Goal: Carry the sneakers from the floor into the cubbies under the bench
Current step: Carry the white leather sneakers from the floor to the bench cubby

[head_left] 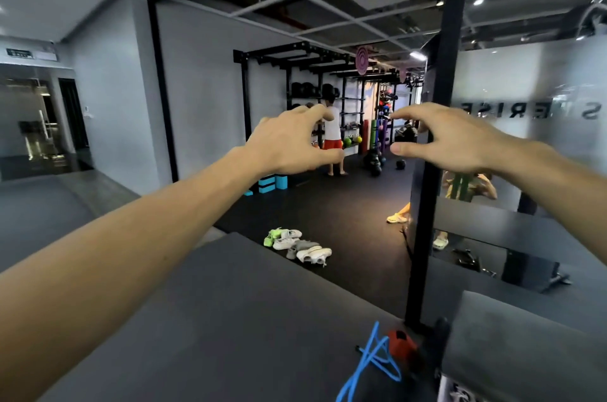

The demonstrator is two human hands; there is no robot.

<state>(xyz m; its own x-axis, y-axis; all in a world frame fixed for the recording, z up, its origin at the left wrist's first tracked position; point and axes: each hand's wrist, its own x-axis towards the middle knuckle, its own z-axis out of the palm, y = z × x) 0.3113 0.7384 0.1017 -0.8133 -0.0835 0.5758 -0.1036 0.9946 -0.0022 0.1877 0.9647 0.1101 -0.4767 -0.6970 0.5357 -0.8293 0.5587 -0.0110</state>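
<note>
Both hands reach forward empty, left hand (289,142) and right hand (450,139) with fingers loosely spread; the sneakers (297,245) lie heaped on the dark floor (345,221) well below, beyond the surface (197,319), nearer the left.

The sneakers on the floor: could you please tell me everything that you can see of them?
The sneakers lie in a loose heap on the dark floor just past the far edge of a grey padded surface. Several shoes overlap: bright green ones at the left, white and grey ones beside and behind, some tipped on their sides. Loose laces trail at the right end. Neither hand touches them; the exact count is unclear.
</note>
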